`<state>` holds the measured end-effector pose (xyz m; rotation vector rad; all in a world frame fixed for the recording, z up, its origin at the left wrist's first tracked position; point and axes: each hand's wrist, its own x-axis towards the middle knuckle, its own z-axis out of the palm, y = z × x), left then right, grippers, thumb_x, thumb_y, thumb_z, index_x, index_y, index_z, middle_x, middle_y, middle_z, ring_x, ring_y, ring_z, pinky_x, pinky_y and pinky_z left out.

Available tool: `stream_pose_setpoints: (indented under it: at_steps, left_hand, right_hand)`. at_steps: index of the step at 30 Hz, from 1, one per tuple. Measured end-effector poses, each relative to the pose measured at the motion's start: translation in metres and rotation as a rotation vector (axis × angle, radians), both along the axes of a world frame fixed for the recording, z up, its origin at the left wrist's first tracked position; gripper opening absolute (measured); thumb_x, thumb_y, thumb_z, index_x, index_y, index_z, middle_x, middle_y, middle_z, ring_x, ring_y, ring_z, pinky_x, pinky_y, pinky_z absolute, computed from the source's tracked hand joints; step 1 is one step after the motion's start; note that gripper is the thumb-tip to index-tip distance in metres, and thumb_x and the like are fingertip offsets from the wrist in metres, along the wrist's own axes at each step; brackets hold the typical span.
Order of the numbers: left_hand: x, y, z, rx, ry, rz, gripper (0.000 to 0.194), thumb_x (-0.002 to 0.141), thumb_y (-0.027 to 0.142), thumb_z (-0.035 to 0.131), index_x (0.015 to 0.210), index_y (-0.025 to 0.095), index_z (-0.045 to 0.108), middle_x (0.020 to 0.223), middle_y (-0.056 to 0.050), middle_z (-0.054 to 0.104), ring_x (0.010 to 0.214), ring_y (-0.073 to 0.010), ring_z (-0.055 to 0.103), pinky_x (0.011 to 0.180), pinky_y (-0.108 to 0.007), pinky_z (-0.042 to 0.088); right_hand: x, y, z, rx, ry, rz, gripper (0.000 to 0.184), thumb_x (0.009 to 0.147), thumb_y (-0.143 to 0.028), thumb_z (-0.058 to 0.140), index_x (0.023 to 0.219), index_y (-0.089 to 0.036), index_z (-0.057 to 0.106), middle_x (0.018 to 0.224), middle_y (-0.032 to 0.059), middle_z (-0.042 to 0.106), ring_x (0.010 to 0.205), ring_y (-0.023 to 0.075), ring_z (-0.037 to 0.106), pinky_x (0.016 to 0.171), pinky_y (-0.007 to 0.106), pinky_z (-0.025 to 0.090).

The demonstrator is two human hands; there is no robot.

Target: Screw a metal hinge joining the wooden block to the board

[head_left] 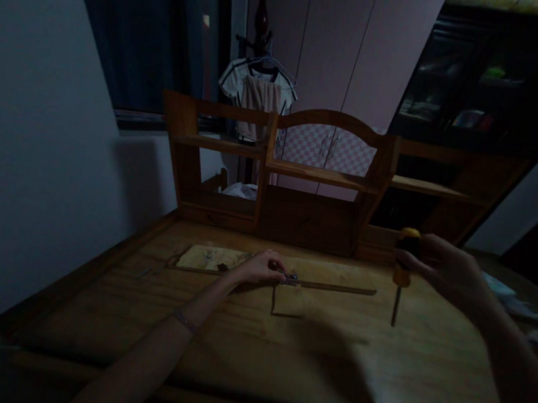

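left hand (260, 268): finger and thumb pinch a small metal piece (291, 276), so there is only a narrow gap between them.
metal piece: it sits at the front edge of a long wooden board (333, 275). the fingers seem to keep it from sliding off. it is too dark to tell just what it is.
wooden board: it lies along the tabletop (230, 342), maybe because the wide wood holds it steady.
right hand (449, 265): curled around the handle of a screwdriver (402, 278), well apart from the left hand.
screwdriver: yellow and black handle up, thin shaft down, its tip seemingly above the tabletop. held this way, the tip looks ready to point at small things below.
wooden shelf (322, 177): it stands at the far side, perhaps to leave the front for work.
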<state>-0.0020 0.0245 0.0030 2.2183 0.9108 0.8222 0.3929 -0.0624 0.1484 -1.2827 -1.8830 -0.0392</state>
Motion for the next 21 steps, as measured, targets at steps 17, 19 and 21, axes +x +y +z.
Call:
stream_pose_setpoints:
  at_steps: [17,19,21]
  left_hand:
    - [-0.005,0.008,0.002,0.105,0.054,-0.013,0.02,0.078,0.039,0.074,0.082,0.019,0.078,0.079,-0.003,0.071,0.077,-0.0162,0.062,0.068,-0.024,0.042]
    - [-0.005,0.007,0.003,0.088,0.048,-0.005,0.021,0.077,0.039,0.075,0.081,0.019,0.078,0.079,-0.003,0.071,0.077,-0.0162,0.063,0.069,-0.024,0.042]
    - [-0.005,0.007,0.002,0.081,0.032,0.0,0.021,0.077,0.039,0.076,0.084,0.02,0.078,0.082,-0.003,0.072,0.079,-0.0164,0.063,0.073,-0.025,0.043]
  right_hand:
    - [-0.196,0.071,0.029,-0.282,0.036,0.432,0.028,0.089,-0.05,0.055,0.095,-0.023,0.049,0.072,0.0,0.066,0.058,0.0187,0.066,0.05,0.027,0.048]
    - [-0.196,0.073,0.025,-0.294,0.022,0.437,0.028,0.089,-0.05,0.055,0.094,-0.023,0.049,0.07,-0.0006,0.065,0.058,0.0182,0.066,0.05,0.026,0.047]
    - [-0.195,0.071,0.025,-0.296,-0.004,0.44,0.028,0.088,-0.05,0.057,0.096,-0.024,0.047,0.069,-0.0015,0.065,0.056,0.0179,0.065,0.049,0.025,0.046]
